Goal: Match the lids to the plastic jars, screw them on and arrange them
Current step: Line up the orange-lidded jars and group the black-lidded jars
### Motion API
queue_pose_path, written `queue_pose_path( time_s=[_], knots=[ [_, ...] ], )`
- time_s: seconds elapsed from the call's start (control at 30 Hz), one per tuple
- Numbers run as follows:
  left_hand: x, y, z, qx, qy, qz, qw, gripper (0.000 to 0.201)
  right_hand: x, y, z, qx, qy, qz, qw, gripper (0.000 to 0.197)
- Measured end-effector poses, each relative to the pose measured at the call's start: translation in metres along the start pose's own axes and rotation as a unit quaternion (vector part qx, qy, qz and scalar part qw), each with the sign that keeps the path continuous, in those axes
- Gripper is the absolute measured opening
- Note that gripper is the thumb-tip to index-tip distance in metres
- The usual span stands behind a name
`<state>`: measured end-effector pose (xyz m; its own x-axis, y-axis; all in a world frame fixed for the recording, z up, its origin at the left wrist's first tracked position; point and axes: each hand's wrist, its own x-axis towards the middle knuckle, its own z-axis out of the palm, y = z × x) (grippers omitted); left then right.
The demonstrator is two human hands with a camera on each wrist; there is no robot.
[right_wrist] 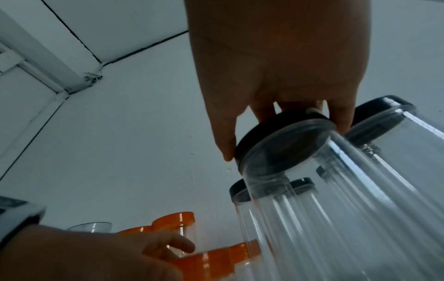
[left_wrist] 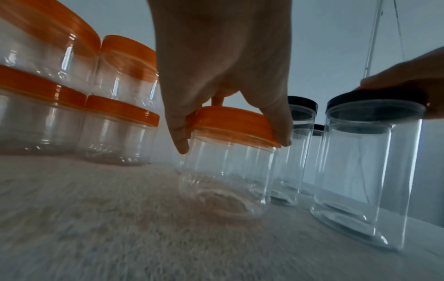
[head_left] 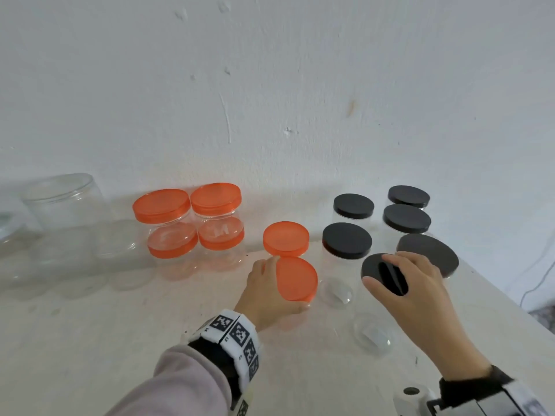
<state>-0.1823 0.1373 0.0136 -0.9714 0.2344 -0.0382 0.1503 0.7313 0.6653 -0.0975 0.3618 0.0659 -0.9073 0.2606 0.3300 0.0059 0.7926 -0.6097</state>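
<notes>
My left hand (head_left: 268, 291) grips the orange lid (head_left: 297, 279) of a short clear jar (left_wrist: 228, 180) from above, thumb and fingers curled round the rim; in the left wrist view the jar leans slightly on the table. To its right my right hand (head_left: 416, 285) grips the black lid (head_left: 387, 276) of a tall clear jar (right_wrist: 336, 209), which appears tilted in the right wrist view. Both lids sit on their jars. How tightly they are screwed on cannot be seen.
Two stacks of orange-lidded jars (head_left: 187, 223) stand by the wall, and another orange-lidded jar (head_left: 286, 238) sits behind my left hand. Several black-lidded jars (head_left: 407, 218) cluster at the back right. Lidless clear jars (head_left: 63, 202) stand far left. The table edge (head_left: 510, 307) runs diagonally at the right.
</notes>
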Motion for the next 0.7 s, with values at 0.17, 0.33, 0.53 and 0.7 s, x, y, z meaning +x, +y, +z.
queue_pose_path(
  time_s=[0.17,0.33,0.53,0.7],
  knots=[
    [-0.001,0.008,-0.037,-0.039,0.055,0.025,0.997,0.107,-0.001,0.006,0.007,0.010,0.001,0.006,1.000,0.053],
    [0.017,0.031,-0.087,-0.076,0.104,0.047,0.991,0.113,-0.006,0.013,0.015,0.030,0.024,-0.006,0.999,0.052],
    [0.060,0.051,-0.086,-0.064,0.152,0.044,0.985,0.101,-0.007,0.019,0.020,0.034,0.034,-0.027,0.998,0.052],
    [0.085,0.057,-0.064,-0.012,0.154,0.009,0.988,0.103,-0.009,0.019,0.022,0.035,0.043,-0.032,0.998,0.052]
  ],
)
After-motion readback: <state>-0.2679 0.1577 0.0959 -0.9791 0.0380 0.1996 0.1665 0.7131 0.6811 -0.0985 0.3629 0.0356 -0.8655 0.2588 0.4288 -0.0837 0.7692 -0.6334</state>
